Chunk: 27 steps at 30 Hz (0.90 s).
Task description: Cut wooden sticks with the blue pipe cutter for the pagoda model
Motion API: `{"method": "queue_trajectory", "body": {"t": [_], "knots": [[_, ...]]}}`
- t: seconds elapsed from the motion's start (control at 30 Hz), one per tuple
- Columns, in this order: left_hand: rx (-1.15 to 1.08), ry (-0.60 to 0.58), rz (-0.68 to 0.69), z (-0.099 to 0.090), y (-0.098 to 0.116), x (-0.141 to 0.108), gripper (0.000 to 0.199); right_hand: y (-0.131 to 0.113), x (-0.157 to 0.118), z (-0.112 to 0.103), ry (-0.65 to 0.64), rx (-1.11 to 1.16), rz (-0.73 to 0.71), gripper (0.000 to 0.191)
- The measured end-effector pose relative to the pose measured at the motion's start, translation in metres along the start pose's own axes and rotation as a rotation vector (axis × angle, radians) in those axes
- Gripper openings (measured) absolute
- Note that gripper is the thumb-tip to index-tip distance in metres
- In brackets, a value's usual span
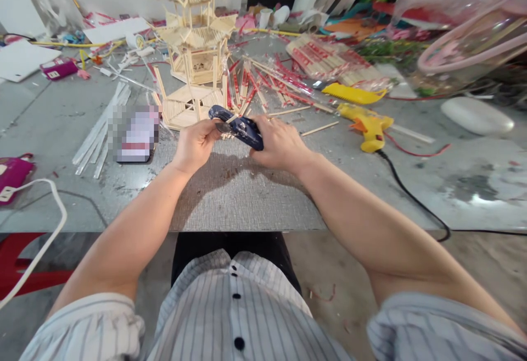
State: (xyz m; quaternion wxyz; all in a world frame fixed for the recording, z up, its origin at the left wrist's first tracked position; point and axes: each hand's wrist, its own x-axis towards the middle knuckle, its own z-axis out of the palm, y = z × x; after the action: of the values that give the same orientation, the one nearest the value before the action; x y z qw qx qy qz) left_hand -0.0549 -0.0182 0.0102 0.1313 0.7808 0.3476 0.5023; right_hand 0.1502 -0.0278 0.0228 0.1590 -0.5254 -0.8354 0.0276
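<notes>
Over the near middle of the table, my right hand (pixel 284 144) is wrapped round a dark blue hand tool (pixel 248 132), its exact kind unclear. My left hand (pixel 196 142) is closed in a pinch at the tool's left end, against a dark rounded piece; what the fingertips hold is hidden. A short pale wooden stick (pixel 233 118) crosses the tool near them. Just behind my hands stands a tiered pagoda model (pixel 197 59) built of wooden sticks, with an open-sided stick base (pixel 185 105) in front. Loose chopsticks (pixel 247 83) with red-printed wrappers lie beside it.
Right of my hands lie a yellow hot glue gun (pixel 368 125) with a black cord and a yellow-handled saw (pixel 354 93). Clear glue sticks (pixel 102 127) and a phone (pixel 138 133) lie left. A white mouse-like object (pixel 476 115) and purple power strip (pixel 14 179) flank the table.
</notes>
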Motion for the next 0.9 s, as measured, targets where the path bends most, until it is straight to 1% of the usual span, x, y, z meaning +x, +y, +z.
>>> {"method": "queue_trajectory", "body": {"t": [0.07, 0.13, 0.3, 0.43, 0.5, 0.57, 0.67, 0.77, 0.9], "knots": [[-0.074, -0.004, -0.047, 0.002, 0.001, 0.000, 0.043, 0.002, 0.000, 0.002, 0.005, 0.018, -0.030, 0.067], [-0.175, -0.031, -0.122, 0.004, 0.002, -0.001, 0.043, 0.004, 0.000, 0.004, 0.010, 0.042, -0.064, 0.068], [-0.442, -0.169, -0.334, 0.003, 0.007, 0.001, 0.044, 0.013, 0.002, 0.008, 0.013, 0.075, -0.124, 0.067], [-0.573, -0.263, -0.447, 0.002, 0.006, 0.001, 0.047, 0.019, 0.004, 0.009, -0.011, 0.103, -0.163, 0.071], [-0.570, -0.274, -0.470, 0.001, 0.002, 0.002, 0.048, 0.022, 0.004, 0.008, -0.028, 0.113, -0.193, 0.074], [-0.523, -0.235, -0.459, -0.001, -0.001, 0.003, 0.049, 0.024, 0.004, 0.007, -0.034, 0.124, -0.202, 0.076], [-0.459, -0.171, -0.419, -0.004, -0.001, 0.005, 0.047, 0.023, 0.004, 0.005, -0.006, 0.165, -0.189, 0.076], [-0.435, -0.197, -0.427, -0.006, 0.003, 0.006, 0.047, 0.019, 0.003, 0.005, 0.023, 0.181, -0.172, 0.074], [-0.435, -0.228, -0.468, -0.003, 0.008, 0.006, 0.046, 0.014, 0.002, 0.008, 0.048, 0.128, -0.139, 0.070]]}}
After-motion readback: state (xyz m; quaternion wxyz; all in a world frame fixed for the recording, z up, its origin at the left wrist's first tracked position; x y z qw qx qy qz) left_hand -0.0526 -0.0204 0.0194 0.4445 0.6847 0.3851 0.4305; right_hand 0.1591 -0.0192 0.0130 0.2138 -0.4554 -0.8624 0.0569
